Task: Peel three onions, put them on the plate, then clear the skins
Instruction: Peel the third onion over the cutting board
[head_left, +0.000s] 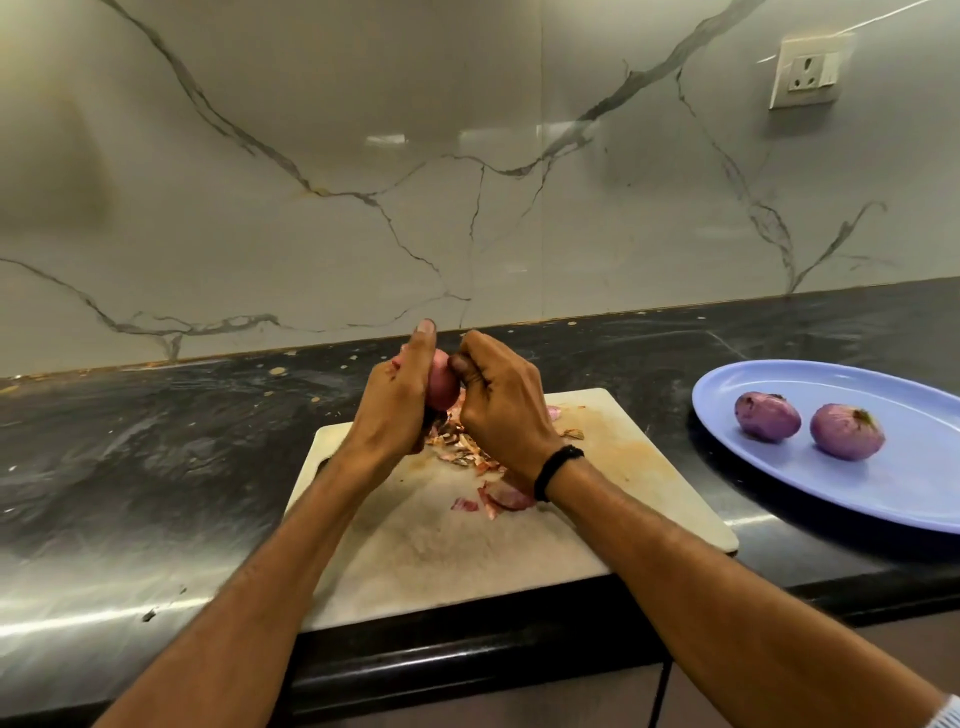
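Observation:
Above the far end of the white cutting board (519, 561), my left hand (397, 405) grips a pinkish-red onion (441, 387). My right hand (501, 402) has its fingers curled against the onion's right side; what they pinch is hidden. Loose onion skins (462, 449) lie on the board under both hands, with a larger purple piece (506, 499) nearer me. Two peeled purple onions, one on the left (767, 417) and one on the right (847, 431), sit side by side on the blue plate (810, 478) at the right.
The board lies on a dark stone counter (156, 457) that runs left and right, with its front edge close to me. A marble wall (363, 182) stands right behind the counter. A wall socket (808, 70) is at upper right. The plate's right part is cut off by the frame.

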